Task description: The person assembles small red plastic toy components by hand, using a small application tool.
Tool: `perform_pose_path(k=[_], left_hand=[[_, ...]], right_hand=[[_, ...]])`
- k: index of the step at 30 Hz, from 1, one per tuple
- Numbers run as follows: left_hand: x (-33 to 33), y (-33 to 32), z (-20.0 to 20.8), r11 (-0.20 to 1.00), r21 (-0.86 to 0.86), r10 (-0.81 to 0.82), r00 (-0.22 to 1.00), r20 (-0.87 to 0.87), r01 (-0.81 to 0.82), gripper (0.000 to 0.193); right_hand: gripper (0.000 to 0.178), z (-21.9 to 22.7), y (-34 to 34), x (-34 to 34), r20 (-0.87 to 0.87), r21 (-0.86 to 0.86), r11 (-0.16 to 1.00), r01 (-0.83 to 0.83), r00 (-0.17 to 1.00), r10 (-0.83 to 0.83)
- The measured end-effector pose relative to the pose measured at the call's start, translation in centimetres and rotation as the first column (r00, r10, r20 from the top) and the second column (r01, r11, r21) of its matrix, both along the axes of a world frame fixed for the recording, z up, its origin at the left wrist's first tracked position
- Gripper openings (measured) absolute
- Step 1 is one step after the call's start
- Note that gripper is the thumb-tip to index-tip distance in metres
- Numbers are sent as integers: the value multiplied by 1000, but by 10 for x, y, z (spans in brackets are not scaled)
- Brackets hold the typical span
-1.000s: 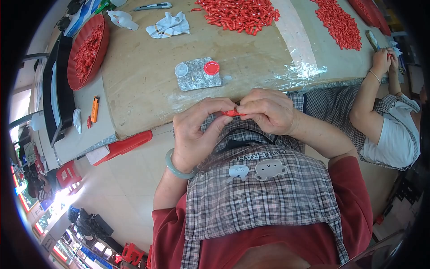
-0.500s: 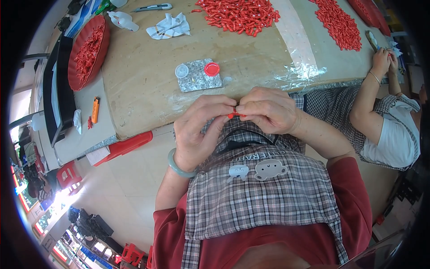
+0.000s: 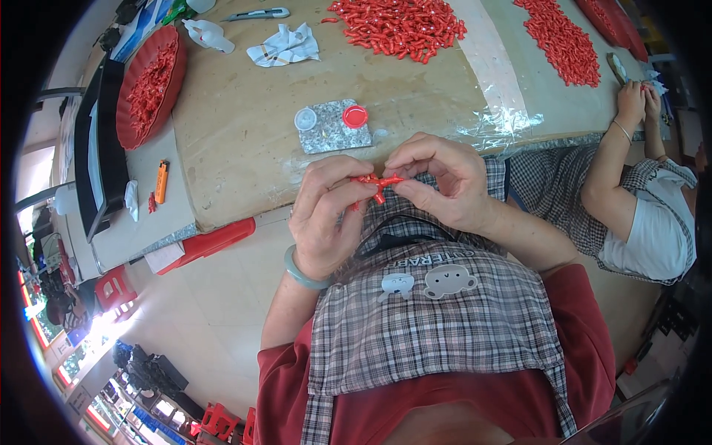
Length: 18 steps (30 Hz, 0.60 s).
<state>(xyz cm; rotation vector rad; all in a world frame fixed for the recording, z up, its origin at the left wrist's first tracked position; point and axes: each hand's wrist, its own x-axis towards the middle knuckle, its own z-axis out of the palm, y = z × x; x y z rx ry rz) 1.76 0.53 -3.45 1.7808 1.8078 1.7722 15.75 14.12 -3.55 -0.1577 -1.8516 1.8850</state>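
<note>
My left hand (image 3: pixel 326 215) pinches a small red branching plastic piece (image 3: pixel 380 194) between thumb and fingers, above my lap at the table's front edge. One arm of the piece points right, toward my right hand (image 3: pixel 450 182). There the thumb lies at the tip, while the index finger is lifted apart from it. Whether the thumb presses on the piece is hard to see. Beyond my hands a speckled grey stone slab (image 3: pixel 334 137) bears a clear round cap (image 3: pixel 305 119) and a red round cap (image 3: pixel 355 116).
Heaps of red pieces (image 3: pixel 400 28) lie at the back; a red tray (image 3: pixel 152 89) of them stands left. Nearby are a cloth (image 3: pixel 285 46), a utility knife (image 3: pixel 256 14), a white bottle (image 3: pixel 208 35) and an orange lighter (image 3: pixel 161 182). A co-worker's hands (image 3: pixel 639 100) work at far right.
My right hand has opened, its index finger lifting from the piece. More of the red piece now shows between my hands, held by the left.
</note>
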Motion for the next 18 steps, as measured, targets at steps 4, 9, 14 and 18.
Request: perform_pose_path(k=[4, 9, 14, 18], left_hand=[[0, 0, -2, 999, 10, 35, 999, -29, -34, 37], [2, 1, -2, 999, 0, 44, 999, 2, -44, 36], [0, 3, -6, 998, 37, 49, 993, -104, -45, 33], [0, 4, -6, 997, 51, 58, 988, -143, -51, 31]], right_hand=[[26, 7, 3, 1, 76, 103, 995, 11, 997, -19], [21, 6, 1, -1, 116, 168, 984, 50, 991, -70], [12, 15, 0, -3, 297, 26, 1000, -14, 955, 6], [9, 17, 2, -3, 313, -21, 999, -27, 949, 32]])
